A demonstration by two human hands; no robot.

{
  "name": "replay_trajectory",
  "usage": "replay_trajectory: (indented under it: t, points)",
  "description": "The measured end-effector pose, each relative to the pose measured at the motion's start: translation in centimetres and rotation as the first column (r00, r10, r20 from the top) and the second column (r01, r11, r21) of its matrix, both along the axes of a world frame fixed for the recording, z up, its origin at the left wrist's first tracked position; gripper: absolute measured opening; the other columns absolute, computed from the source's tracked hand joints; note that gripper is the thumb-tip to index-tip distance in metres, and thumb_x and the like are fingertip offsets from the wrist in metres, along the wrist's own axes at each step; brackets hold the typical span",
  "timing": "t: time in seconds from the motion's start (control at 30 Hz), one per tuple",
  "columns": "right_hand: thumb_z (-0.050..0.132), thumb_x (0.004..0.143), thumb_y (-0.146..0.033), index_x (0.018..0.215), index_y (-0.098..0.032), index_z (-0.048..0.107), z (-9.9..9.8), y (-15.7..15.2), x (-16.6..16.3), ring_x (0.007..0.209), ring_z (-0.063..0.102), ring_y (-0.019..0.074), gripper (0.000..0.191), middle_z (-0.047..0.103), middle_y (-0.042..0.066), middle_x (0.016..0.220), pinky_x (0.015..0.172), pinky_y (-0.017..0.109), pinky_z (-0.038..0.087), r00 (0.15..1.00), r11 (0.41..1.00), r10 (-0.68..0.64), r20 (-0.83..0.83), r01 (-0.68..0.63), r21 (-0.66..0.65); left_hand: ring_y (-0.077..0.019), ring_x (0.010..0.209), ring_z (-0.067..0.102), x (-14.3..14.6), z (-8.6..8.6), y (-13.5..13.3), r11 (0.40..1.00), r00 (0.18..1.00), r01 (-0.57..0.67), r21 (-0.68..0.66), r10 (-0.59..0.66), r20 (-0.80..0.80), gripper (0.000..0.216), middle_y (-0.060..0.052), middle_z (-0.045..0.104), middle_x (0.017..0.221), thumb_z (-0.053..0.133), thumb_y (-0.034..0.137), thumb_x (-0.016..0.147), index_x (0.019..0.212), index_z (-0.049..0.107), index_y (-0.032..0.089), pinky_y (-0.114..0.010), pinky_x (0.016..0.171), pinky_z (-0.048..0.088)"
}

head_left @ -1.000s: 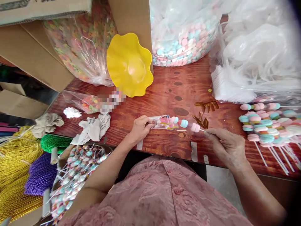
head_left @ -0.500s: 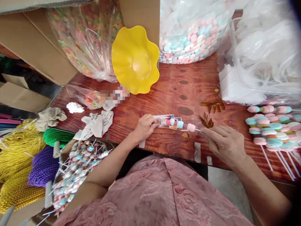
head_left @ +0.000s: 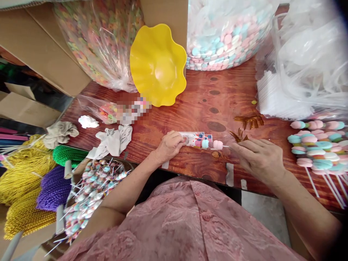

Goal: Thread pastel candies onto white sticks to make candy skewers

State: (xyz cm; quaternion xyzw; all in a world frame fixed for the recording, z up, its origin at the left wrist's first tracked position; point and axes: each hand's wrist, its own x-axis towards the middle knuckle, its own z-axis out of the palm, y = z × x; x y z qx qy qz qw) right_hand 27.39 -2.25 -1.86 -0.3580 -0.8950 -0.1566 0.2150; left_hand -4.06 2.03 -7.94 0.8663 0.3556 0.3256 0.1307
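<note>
My left hand (head_left: 171, 145) is closed on the left end of a clear printed plastic bag (head_left: 194, 137) at the table's front. Partly inside that bag lies a marshmallow skewer (head_left: 217, 144); pink and blue pieces show on its white stick. The stick's bare end points right, and my right hand (head_left: 258, 156) pinches it. Just beyond my right fingers lie gold twist ties (head_left: 239, 135), with a second bunch of gold ties (head_left: 248, 122) farther back. To the right rests a pile of marshmallow skewers (head_left: 318, 146), sticks toward me.
A yellow wavy bowl (head_left: 160, 67) stands at the back, between a bag of ring candies (head_left: 100, 47) and a bag of marshmallows (head_left: 228, 43). White plastic bags (head_left: 282, 96) lie back right. Wrapped skewers (head_left: 89, 195) fill a container below left, beside coloured cords (head_left: 53, 188).
The marshmallow skewer has slid farther left into the printed bag, so fewer pieces stick out. The whole view has shifted slightly.
</note>
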Motion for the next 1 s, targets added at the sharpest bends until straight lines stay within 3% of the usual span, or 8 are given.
replay_trajectory:
  t: [0.2, 0.37, 0.5, 0.63, 0.73, 0.87, 1.0]
  points:
    - [0.053, 0.086, -0.006, 0.098, -0.021, 0.065, -1.1, 0.5, -1.0, 0.067, 0.056, 0.0141, 0.023, 0.07, 0.002, 0.079, 0.06, 0.03, 0.036, 0.998, 0.998, 0.063, -0.019, -0.063, -0.014, -0.0162, 0.077, 0.058, 0.3, 0.1, 0.0, 1.0, 1.0, 0.025, 0.008, -0.025, 0.004, 0.017, -0.005, 0.066, 0.08, 0.055, 0.021, 0.094, 0.079, 0.06, 0.017, -0.03, 0.074, 0.047]
    - [0.053, 0.088, -0.008, 0.096, -0.018, 0.065, -1.9, 0.7, -2.5, 0.062, 0.053, 0.0133, 0.018, 0.064, 0.001, 0.069, 0.059, 0.029, 0.037, 0.996, 0.997, 0.067, -0.056, -0.065, 0.032, -0.0157, 0.077, 0.058, 0.3, -0.2, 0.0, 0.999, 0.998, 0.043, -0.02, -0.042, 0.055, 0.015, -0.004, 0.066, 0.08, 0.055, 0.021, 0.094, 0.081, 0.061, 0.017, -0.03, 0.075, 0.047]
    - [0.05, 0.087, -0.009, 0.094, -0.019, 0.066, -1.9, 0.7, -2.6, 0.064, 0.054, 0.0132, 0.019, 0.066, 0.002, 0.073, 0.062, 0.028, 0.038, 0.999, 0.999, 0.032, -0.042, -0.032, -0.003, -0.0179, 0.084, 0.058, 0.4, 0.1, -0.4, 0.998, 0.996, -0.031, -0.05, 0.035, 0.081, 0.013, -0.006, 0.065, 0.09, 0.062, 0.029, 0.09, 0.094, 0.062, 0.017, -0.032, 0.079, 0.048]
    - [0.05, 0.086, -0.008, 0.096, -0.019, 0.065, -1.9, 0.6, -2.7, 0.061, 0.052, 0.0131, 0.021, 0.062, 0.0, 0.068, 0.06, 0.028, 0.037, 0.994, 0.997, 0.078, -0.074, -0.078, -0.007, -0.0303, 0.11, 0.05, 1.0, 0.7, -0.3, 0.997, 0.99, -0.081, 0.003, 0.08, -0.118, 0.059, -0.019, 0.056, 0.125, 0.068, 0.045, 0.083, 0.129, 0.054, 0.012, -0.046, 0.093, 0.044]
    - [0.05, 0.087, -0.009, 0.1, -0.02, 0.065, -2.0, 0.4, -3.1, 0.06, 0.052, 0.0135, 0.023, 0.06, 0.0, 0.066, 0.059, 0.029, 0.038, 0.99, 0.996, 0.085, -0.117, -0.086, -0.007, -0.0349, 0.115, 0.045, 1.7, 1.1, 0.2, 0.997, 0.961, -0.072, 0.037, 0.08, -0.265, 0.046, -0.019, 0.052, 0.133, 0.065, 0.047, 0.084, 0.118, 0.062, 0.017, -0.052, 0.094, 0.037]
    - [0.049, 0.087, -0.01, 0.104, -0.022, 0.067, -2.2, 0.1, -3.8, 0.061, 0.053, 0.0135, 0.027, 0.061, 0.0, 0.068, 0.058, 0.03, 0.038, 0.975, 0.996, 0.047, -0.215, -0.062, -0.064, -0.0299, 0.105, 0.052, 2.3, 1.9, 0.8, 0.997, 0.946, -0.039, 0.068, 0.059, -0.32, 0.019, -0.013, 0.064, 0.11, 0.061, 0.036, 0.086, 0.092, 0.063, 0.018, -0.049, 0.092, 0.036]
    - [0.047, 0.087, -0.01, 0.104, -0.022, 0.068, -1.9, -0.4, -5.1, 0.062, 0.053, 0.0134, 0.029, 0.063, 0.002, 0.071, 0.059, 0.03, 0.039, 0.969, 0.996, 0.051, -0.243, -0.069, -0.065, -0.0219, 0.074, 0.057, 3.0, 2.8, 0.4, 0.999, 0.932, -0.043, 0.009, 0.043, -0.36, 0.012, -0.008, 0.063, 0.081, 0.054, 0.026, 0.087, 0.089, 0.061, 0.016, -0.036, 0.071, 0.042]
